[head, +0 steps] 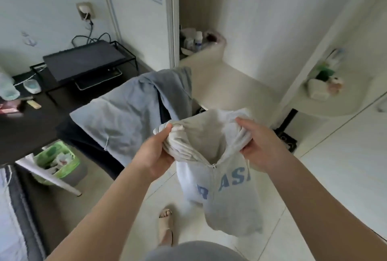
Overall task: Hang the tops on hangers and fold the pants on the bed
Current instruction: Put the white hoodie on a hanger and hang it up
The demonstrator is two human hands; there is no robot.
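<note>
I hold a white zip-up hoodie point(222, 198) with blue letters in front of me, above the tiled floor. My left hand point(156, 151) grips a bunched part of its collar and hood on the left. On the right side my right hand point(258, 141) grips the other bunched shoulder. The zipper hangs down between my hands and the body of the hoodie dangles below them. A grey garment point(129, 109) lies draped over a chair back just beyond the hoodie. No hanger is in sight.
A dark desk point(31, 126) with a monitor point(83, 59) stands at the left. Below it sits a green-lined bin point(58, 164). The bed edge point(12, 208) shows at the far left. A white shelf point(326, 101) with small items is at the right. My sandalled foot point(166, 227) is on the tiles.
</note>
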